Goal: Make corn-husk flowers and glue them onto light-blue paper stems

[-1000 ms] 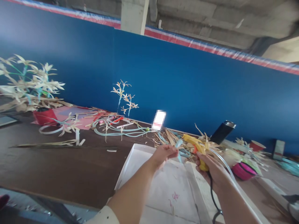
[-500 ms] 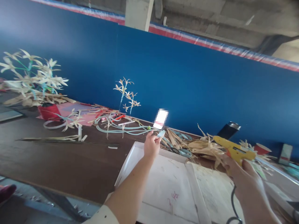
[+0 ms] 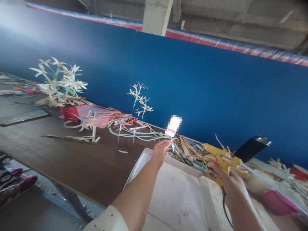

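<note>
My left hand (image 3: 161, 151) reaches over the far edge of a shallow white box lid (image 3: 178, 183), fingers pinched on a light blue strip (image 3: 171, 149) that curls down beside them. My right hand (image 3: 226, 175) is wrapped round the handle of a yellow hot glue gun (image 3: 222, 157). Its nozzle points left, and a long pale glue stick (image 3: 267, 183) sticks out of its back. A gap separates the nozzle from my left hand. Behind my left fingers stands a bright white card, partly blurred out (image 3: 173, 125).
Dried husks (image 3: 186, 149) and blue strips lie behind the lid. A black tumbler (image 3: 251, 149) leans behind the glue gun, with a pink bowl (image 3: 280, 202) at right. Left are husk flowers (image 3: 62, 81), a red pot (image 3: 69, 112) and a tablet-like slab (image 3: 25, 117). A blue partition (image 3: 192, 83) backs the table.
The view has swung left. My right hand has brought the glue gun leftward, closer to my left hand. The left fingers have turned, and the blue strip now hangs as a curl.
</note>
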### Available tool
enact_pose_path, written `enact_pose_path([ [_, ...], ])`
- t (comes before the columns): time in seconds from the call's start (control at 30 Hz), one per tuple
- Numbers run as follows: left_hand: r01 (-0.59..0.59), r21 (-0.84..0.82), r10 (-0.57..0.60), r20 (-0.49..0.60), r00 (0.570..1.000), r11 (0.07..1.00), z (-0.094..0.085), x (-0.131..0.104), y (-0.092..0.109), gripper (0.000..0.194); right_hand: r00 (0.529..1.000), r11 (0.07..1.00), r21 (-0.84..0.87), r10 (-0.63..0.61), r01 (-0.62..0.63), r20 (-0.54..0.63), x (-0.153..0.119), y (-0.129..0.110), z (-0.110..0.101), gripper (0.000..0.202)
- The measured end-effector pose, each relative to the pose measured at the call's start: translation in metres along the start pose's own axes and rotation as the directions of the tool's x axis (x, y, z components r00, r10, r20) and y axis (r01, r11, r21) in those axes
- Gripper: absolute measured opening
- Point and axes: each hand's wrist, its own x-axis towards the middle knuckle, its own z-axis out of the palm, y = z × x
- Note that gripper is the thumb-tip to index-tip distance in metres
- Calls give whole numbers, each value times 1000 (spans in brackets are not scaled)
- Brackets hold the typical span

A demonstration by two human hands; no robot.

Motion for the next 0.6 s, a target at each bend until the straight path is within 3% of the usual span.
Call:
enact_pose_path([
  [0.2,171,-303,-128,156,979,938,-2,-2,5,25,997,997,76,0,-5,72,2,22,31,45],
  [0.43,181,-293,-136,168,976,939,0,-8,6,22,985,1000,-7,2,0,174,-14,31,44,39],
  [0.6,119,-259,-58,231,971,959,2,-12,5,29,996,981,-193,20,-2,91,-34,13,52,42],
])
